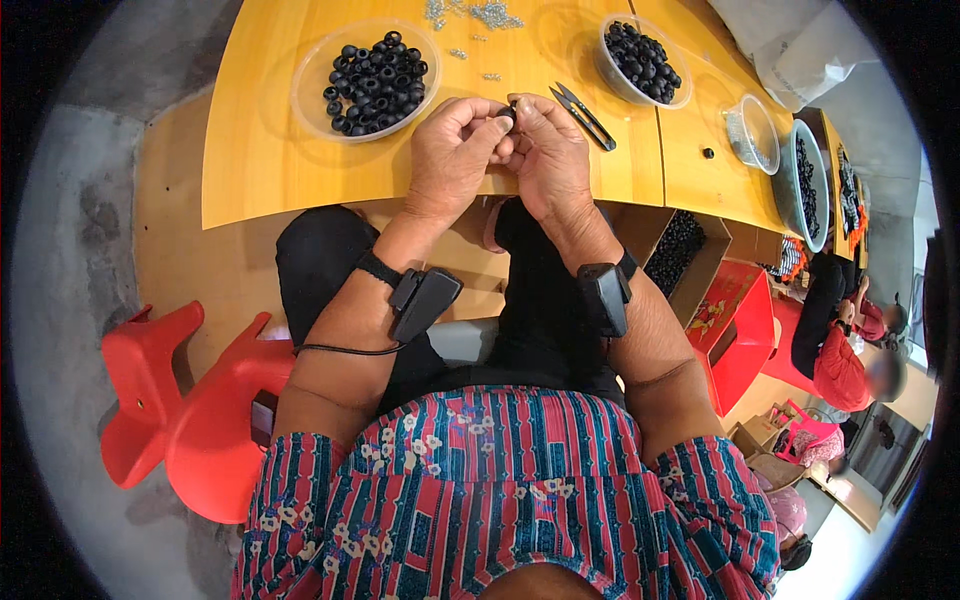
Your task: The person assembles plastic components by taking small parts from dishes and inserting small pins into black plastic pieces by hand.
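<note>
Both hands meet at the yellow wooden table's edge (250,190): left hand (452,150) and right hand (545,150) pinch one small black ring (510,113) between fingertips. Beyond the grip, two clear tubs of black rings (375,72), one pair of tweezers (582,115).

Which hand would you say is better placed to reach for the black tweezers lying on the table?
Probably the right hand: the black tweezers lie just beside it on the yellow table, whereas the left hand would have to cross over.
</note>
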Demonstrator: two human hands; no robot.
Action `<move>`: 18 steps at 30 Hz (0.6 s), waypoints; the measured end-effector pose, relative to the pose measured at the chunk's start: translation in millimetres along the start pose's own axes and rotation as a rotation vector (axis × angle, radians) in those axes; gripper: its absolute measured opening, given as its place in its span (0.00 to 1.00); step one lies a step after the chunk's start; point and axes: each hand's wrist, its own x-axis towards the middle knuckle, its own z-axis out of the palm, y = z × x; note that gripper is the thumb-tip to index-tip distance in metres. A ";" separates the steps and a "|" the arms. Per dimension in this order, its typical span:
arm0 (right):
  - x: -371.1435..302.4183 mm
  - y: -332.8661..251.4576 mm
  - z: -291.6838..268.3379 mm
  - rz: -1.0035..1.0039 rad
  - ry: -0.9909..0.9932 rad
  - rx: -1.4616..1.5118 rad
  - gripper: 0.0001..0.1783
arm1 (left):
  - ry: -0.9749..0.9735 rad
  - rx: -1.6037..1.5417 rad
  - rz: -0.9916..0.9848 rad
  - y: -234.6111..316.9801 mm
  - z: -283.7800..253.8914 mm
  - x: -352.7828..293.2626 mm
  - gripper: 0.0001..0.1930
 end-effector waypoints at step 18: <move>9.6 -12.2 -12.2 -0.049 -0.117 -0.224 0.06 | -0.041 0.077 -0.054 1.1 -5.7 -1.4 0.09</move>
